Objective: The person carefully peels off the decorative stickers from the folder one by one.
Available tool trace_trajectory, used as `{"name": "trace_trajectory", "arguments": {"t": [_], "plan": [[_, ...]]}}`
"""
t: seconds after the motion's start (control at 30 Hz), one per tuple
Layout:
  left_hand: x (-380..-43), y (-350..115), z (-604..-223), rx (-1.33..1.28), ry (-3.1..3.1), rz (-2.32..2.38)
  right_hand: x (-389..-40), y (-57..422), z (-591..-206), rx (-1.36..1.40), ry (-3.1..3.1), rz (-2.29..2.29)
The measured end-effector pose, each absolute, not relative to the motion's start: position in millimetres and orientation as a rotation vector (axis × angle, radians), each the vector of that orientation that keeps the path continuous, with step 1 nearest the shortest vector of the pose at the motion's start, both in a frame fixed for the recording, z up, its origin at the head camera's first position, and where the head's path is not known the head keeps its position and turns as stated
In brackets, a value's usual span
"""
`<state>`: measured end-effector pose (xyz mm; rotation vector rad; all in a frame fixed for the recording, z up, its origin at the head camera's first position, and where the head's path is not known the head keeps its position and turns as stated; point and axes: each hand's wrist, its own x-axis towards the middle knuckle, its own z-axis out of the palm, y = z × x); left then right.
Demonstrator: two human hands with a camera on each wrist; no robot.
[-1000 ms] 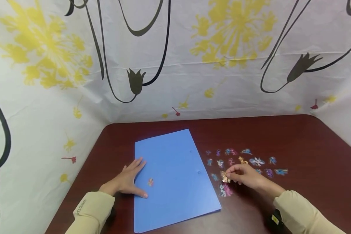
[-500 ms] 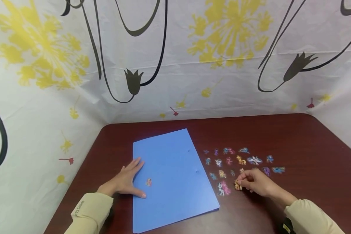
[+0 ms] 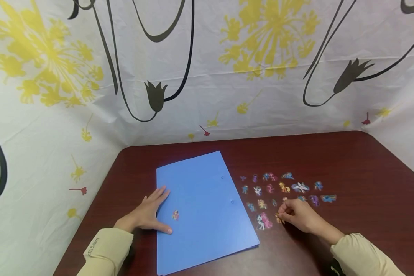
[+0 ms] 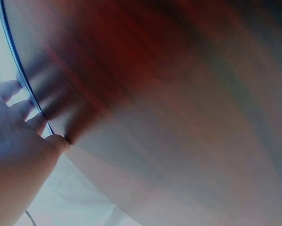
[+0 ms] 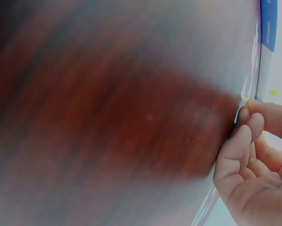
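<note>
My left hand (image 3: 148,212) lies spread over the left edge of a blue folder (image 3: 207,184), fingers straight and thumb apart. In the left wrist view, the fingertips of the left hand (image 4: 23,136) rest along the folder's thin edge. One small pony sticker (image 3: 175,215) sits on the folder near the thumb. To the right of the folder, my right hand (image 3: 298,215) pinches an orange pony sticker (image 3: 278,218) down at the table, partly hidden by the fingertips. The right wrist view has the thumb and finger of the right hand (image 5: 253,160) meeting low at the tabletop.
Several colourful pony stickers lie in rough rows on the dark red table (image 3: 365,165), among them a white-and-pink pair (image 3: 264,221), an orange pony (image 3: 284,187) and a winged white one (image 3: 300,187). A patterned white cloth (image 3: 193,96) hangs behind the table.
My right hand has carried the orange sticker rightward and toward me, to a spot right of the white-and-pink pair, and has lowered it slightly since. The left hand has stayed on the folder.
</note>
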<state>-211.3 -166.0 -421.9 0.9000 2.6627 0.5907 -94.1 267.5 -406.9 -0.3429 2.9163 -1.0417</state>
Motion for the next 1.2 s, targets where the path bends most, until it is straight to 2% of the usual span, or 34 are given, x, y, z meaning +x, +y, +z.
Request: {"name": "trace_trajectory", "arguments": {"t": [0.4,0.77,1.2], "plan": [[-211.4,-166.5,-420.0,0.900,2.671,0.592,-96.4,264.0,-406.3,-0.166,2.988,-0.937],[-213.4,-165.1,-420.3,0.910,2.669,0.597,-94.5,266.2,-405.6,-0.162,3.018,-0.895],[-210.1,-166.1,-421.6,0.892,2.667,0.597,-100.3,268.3,-403.2,-0.215,2.926,-1.098]]}}
